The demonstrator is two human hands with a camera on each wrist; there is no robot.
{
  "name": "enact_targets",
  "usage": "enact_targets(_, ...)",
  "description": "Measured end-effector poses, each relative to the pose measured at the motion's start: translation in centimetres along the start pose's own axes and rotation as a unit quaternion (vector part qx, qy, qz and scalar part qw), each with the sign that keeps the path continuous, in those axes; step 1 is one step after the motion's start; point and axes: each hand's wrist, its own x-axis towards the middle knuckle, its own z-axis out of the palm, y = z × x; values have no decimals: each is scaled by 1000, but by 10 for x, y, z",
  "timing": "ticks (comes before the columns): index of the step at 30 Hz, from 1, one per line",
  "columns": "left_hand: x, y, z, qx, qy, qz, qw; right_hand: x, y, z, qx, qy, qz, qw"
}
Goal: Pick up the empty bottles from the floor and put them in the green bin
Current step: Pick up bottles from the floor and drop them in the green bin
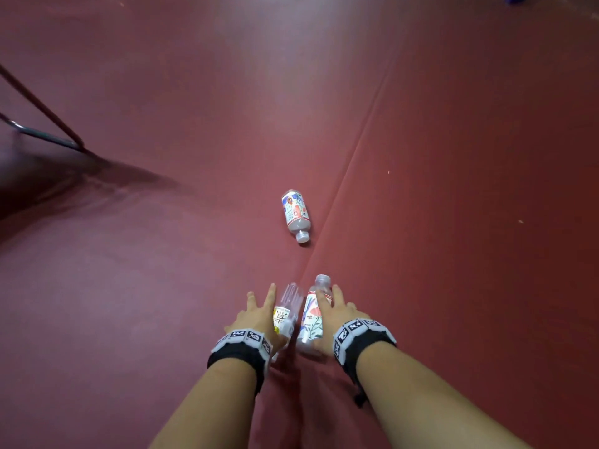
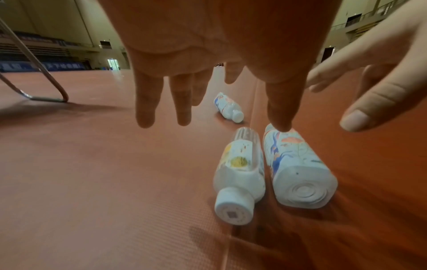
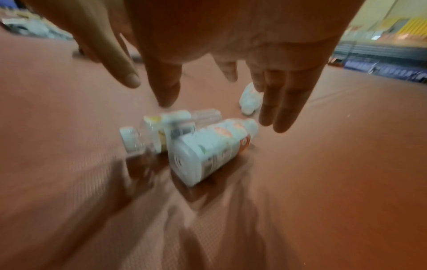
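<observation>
Neither hand grips anything: the left hand [image 1: 256,314] and right hand [image 1: 337,314] both hang with fingers spread and straight over a pair of bottles lying on the red floor [image 1: 162,286]. Whether any fingertip touches plastic cannot be told. Landmark: the floor seam [image 1: 343,179] running diagonally away from the person. The yellow-label bottle [image 2: 240,169] lies on its side just left of the seam's near end, long axis roughly along the seam, white cap toward the person, clear base away. The floral-label bottle [image 2: 298,168] lies beside it on the seam side, the two nearly touching and close to parallel, but reversed: ribbed base toward the person, cap away. The left hand is over the yellow-label bottle, its fingers fanned mostly to the side away from the seam; the right hand is over the floral-label bottle, fingers reaching past its cap end. A third bottle [image 1: 296,215] lies farther along the seam, just left of it, well apart from the pair, cap pointing back toward the person. Far left of the seam stands a metal chair leg [image 1: 48,124] with its shadow; open floor lies between it and the bottles, and right of the seam.
</observation>
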Motion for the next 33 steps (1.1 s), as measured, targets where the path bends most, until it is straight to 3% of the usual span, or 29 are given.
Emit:
enact_targets(4,34,-1,31,-39,-7,6,999,42,-3,24,6,-19,-26,999)
enact_targets(10,46,-8,56,-61,-32,-22,997,62,-14,49,2,-32,-55,998)
enact_targets(14,50,-13,66,-75,-39,-21,996,66,-14,60,34,-4,-8,999)
enact_targets(18,49,-12,76,-85,-6,-13,996,64,-11,69,117,25,78,990)
enact_targets(22,43,-10,74,-76,11,-24,997,63,-1,71,180,-16,176,968)
enact_targets(28,18,5,41,-88,42,5,995,42,19,34,210,-11,182,961)
enact_targets(33,-59,53,-24,-99,62,63,991,-58,39,-46,240,32,181,953)
